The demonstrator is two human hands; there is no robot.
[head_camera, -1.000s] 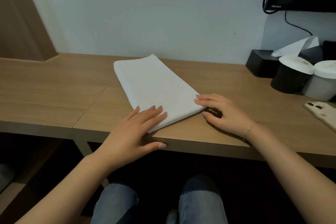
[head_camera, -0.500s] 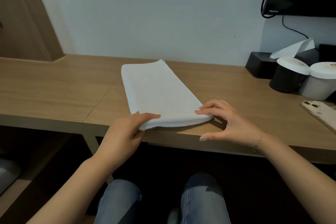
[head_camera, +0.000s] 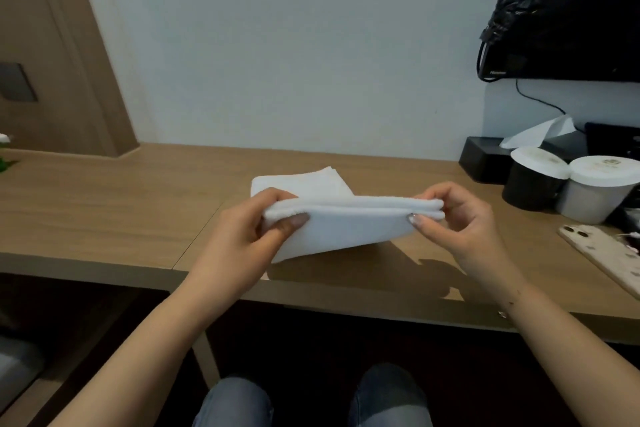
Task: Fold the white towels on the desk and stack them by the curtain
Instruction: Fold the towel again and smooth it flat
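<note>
A white towel [head_camera: 346,227], folded into a long strip, lies on the wooden desk [head_camera: 104,218] with its far end resting flat. Its near end is lifted off the desk and held level above the front edge. My left hand [head_camera: 252,239] pinches the left corner of that raised end, thumb underneath. My right hand [head_camera: 453,222] pinches the right corner between thumb and fingers. No curtain shows in this view.
At the right stand a black cup [head_camera: 533,180] and a grey cup [head_camera: 599,191], both with white lids, in front of a black tissue box [head_camera: 485,156]. A phone [head_camera: 609,256] lies near the right edge. A wooden panel [head_camera: 52,62] rises at the left.
Both hands went from pressing flat on the towel's near end to pinching its corners and lifting that end up off the desk. The view has tilted upward.
</note>
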